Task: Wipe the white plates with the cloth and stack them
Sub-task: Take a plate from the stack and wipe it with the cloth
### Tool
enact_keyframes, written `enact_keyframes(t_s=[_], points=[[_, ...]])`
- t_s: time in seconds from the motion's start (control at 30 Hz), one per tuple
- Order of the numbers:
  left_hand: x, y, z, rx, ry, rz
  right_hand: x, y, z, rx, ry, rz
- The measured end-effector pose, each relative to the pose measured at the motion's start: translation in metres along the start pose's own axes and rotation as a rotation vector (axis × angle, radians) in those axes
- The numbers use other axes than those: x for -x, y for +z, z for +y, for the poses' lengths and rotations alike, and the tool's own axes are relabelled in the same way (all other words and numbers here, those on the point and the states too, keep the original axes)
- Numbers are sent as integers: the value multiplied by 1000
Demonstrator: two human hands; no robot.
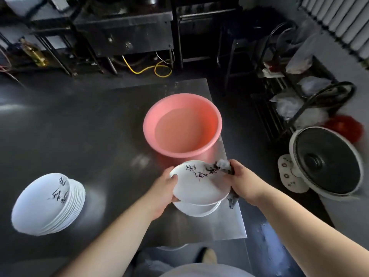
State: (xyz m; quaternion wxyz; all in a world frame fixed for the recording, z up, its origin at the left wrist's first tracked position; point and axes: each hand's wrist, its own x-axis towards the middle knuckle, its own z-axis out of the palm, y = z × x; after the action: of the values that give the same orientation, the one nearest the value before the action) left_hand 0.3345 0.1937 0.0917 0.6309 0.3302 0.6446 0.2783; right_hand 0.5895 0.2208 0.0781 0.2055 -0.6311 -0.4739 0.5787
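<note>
Plate (199, 186) is held tilted over a short pile (196, 209) near the worktop (89, 136) front edge, gripped at its left rim by the left hand (162, 193). Cloth (224, 166) is clenched in the right hand (242, 181) against the plate's right rim. Pink tub (182, 124) sits just behind; taller stack (48, 203) sits well apart at left.

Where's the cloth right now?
In the head view, the cloth is gripped in the right hand, against the right rim of the held plate, just in front of the pink basin.
</note>
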Motion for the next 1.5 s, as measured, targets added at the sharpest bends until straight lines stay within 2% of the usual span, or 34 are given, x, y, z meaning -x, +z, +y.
enact_keyframes(t_s=[0.07, 0.17, 0.23, 0.4, 0.5, 0.6, 0.73, 0.83, 1.03, 1.13, 1.27, 1.4, 1.5], points=[[-2, 0, -7, -282, 63, 34, -3, 3, 9, 82, -14, 47], [-11, -2, -18, -505, 152, 146, -12, 11, 20, 195, -28, 26], [-22, -5, -27, -639, 143, 245, -18, 17, 26, 283, -48, 42], [-44, -9, -44, -1098, 113, 327, -22, 26, 28, 508, -97, 148], [-51, -7, -49, -1209, 105, 332, -23, 28, 26, 729, -146, 210], [-54, -8, -57, -1238, 129, 341, -19, 29, 27, 836, -197, 271], [-55, -15, -60, -1158, 197, 271, -13, 24, 17, 894, -278, 474], [-50, -30, -53, -1170, 237, 223, -10, 26, -1, 961, -345, 507], [-26, -108, -26, -1155, 323, 349, -19, 94, -48, 959, -493, 375], [1, -175, -28, -1129, 289, 458, -34, 151, -74, 903, -540, 242], [35, -282, -48, -1103, 212, 601, -54, 243, -110, 972, -649, 106], [59, -369, -72, -1007, 114, 774, -66, 334, -139, 1022, -602, -48], [74, -412, -93, -957, 76, 815, -69, 390, -155, 1058, -553, -113]])
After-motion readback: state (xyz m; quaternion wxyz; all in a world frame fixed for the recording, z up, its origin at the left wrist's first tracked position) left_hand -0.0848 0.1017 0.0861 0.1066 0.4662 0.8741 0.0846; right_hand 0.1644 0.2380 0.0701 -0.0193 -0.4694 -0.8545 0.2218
